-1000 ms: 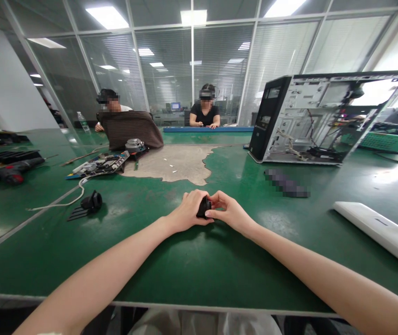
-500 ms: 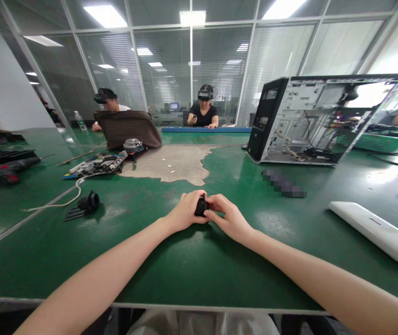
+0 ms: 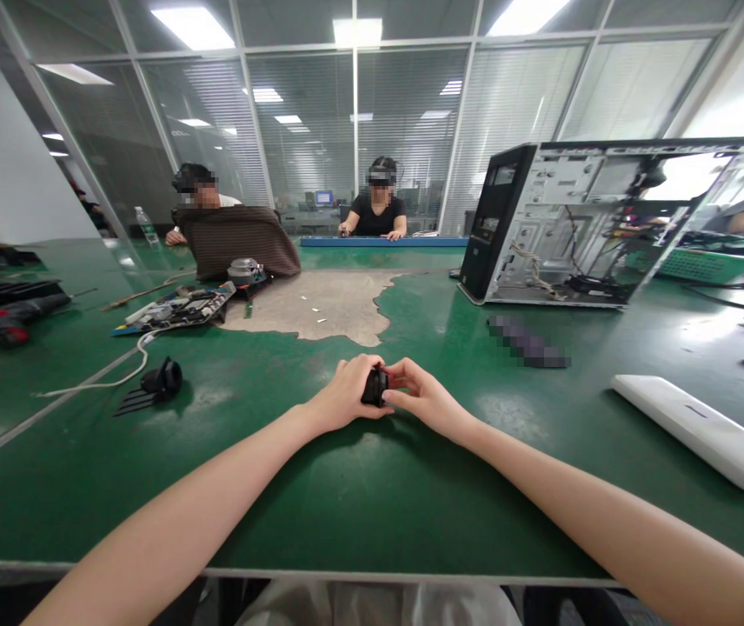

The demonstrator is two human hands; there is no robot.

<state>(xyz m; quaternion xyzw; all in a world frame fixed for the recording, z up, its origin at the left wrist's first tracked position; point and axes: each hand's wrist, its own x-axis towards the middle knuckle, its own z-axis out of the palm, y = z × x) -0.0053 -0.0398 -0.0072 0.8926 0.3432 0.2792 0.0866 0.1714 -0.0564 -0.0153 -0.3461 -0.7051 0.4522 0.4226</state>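
A small black rounded part (image 3: 374, 387), whose exact kind I cannot make out, is held between my hands just above the green table. My left hand (image 3: 348, 391) is closed around its left side. From the right, the fingertips and thumb of my right hand (image 3: 425, 398) pinch its edge. Part of the piece is hidden behind my fingers. To the left on the table lies another black plastic piece (image 3: 162, 379) with a round end and several flat prongs.
An open computer case (image 3: 499, 226) stands at the right, with a white elongated device (image 3: 698, 430) nearer me. At the left are a circuit board (image 3: 182, 309), a white cable (image 3: 121, 381) and a power drill (image 3: 10, 322). A brown cloth-covered object (image 3: 235, 242) stands behind. Two people sit across the table.
My right fingers have shifted slightly on the black part, and more of it shows between my hands. Across the table, one person's hand has lowered.
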